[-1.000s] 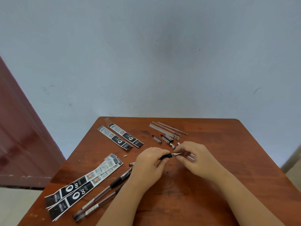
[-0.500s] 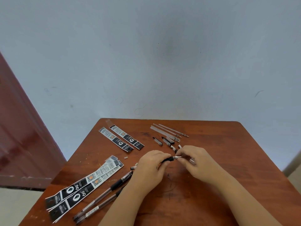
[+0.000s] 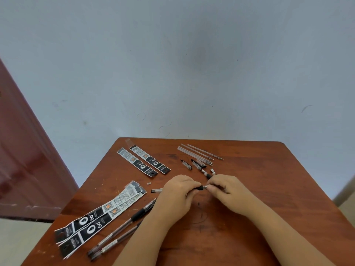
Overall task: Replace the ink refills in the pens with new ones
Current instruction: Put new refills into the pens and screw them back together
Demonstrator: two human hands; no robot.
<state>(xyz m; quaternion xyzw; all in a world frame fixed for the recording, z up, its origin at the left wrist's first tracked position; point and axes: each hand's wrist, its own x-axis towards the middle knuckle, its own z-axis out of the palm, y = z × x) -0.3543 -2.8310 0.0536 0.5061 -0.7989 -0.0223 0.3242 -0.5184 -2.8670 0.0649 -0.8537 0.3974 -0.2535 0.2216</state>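
Above the reddish-brown wooden worktop [image 3: 269, 189], the left hand [image 3: 177, 191] has its fingers clenched round a black-gripped clear pen barrel [image 3: 199, 187], mostly hidden inside the fist. The right hand [image 3: 227, 189] pinches the barrel's silver tip [image 3: 205, 187]; what that palm covers cannot be made out.

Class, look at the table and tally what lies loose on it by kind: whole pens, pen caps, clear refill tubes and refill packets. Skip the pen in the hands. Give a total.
Whole pens: 2
Pen caps: 2
Refill tubes: about 4, bunched
Refill packets: 4 or more, the near ones overlap
Total: about 12
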